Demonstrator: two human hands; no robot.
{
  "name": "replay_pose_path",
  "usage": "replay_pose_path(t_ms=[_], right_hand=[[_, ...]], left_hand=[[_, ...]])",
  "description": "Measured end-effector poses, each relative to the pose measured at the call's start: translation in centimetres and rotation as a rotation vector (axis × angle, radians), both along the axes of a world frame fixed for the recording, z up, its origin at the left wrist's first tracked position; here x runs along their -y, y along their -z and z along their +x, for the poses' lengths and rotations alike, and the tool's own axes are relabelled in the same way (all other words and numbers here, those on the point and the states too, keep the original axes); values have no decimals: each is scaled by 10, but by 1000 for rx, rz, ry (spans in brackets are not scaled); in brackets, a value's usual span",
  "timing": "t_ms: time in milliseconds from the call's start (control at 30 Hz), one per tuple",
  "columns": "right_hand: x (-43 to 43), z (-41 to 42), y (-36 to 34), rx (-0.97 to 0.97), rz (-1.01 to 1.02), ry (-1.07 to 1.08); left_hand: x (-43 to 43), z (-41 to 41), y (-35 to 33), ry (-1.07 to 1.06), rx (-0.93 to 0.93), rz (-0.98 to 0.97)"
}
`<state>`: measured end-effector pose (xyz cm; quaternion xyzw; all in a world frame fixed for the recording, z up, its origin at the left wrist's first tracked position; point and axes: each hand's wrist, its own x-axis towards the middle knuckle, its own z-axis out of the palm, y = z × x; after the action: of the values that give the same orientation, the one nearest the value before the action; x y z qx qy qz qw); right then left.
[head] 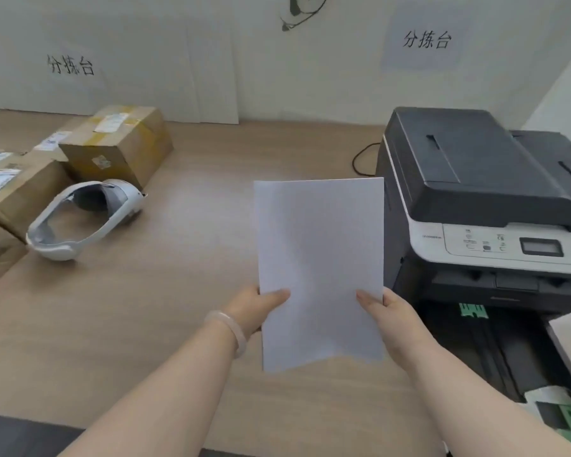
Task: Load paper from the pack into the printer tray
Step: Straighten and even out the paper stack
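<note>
Table (pixel 165 291) open; hands (pixel 254 308) grip paper (pixel 320 258) (edgewise).

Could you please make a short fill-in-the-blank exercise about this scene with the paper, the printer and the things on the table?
1. Both hands, left hand and right hand, hold a sheet of white ____.
2. The printer stands to the ____ of the held sheet.
3. The printer's tray is pulled ____.
4. A white headset lies on the table in front of the cardboard ____.

Missing words: paper; right; open; boxes
</note>
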<state>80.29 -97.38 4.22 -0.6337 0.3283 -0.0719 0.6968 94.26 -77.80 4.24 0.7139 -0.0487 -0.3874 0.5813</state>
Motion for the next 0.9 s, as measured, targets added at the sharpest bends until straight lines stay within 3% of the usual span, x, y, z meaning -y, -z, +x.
replay_pose_path(t_ms=[67, 133, 467, 800, 900], right_hand=[[2, 4, 6, 4, 4, 38], [7, 8, 13, 16, 9, 58], [-2, 16, 88, -126, -66, 106], [7, 40, 68, -200, -169, -1], [23, 58, 34, -123, -202, -6]], left_hand=[[8, 6, 13, 21, 186, 92], [12, 10, 25, -15, 247, 87], [24, 0, 96, -112, 183, 119], [41, 25, 88, -176, 169, 121], [46, 43, 60, -222, 149, 90]])
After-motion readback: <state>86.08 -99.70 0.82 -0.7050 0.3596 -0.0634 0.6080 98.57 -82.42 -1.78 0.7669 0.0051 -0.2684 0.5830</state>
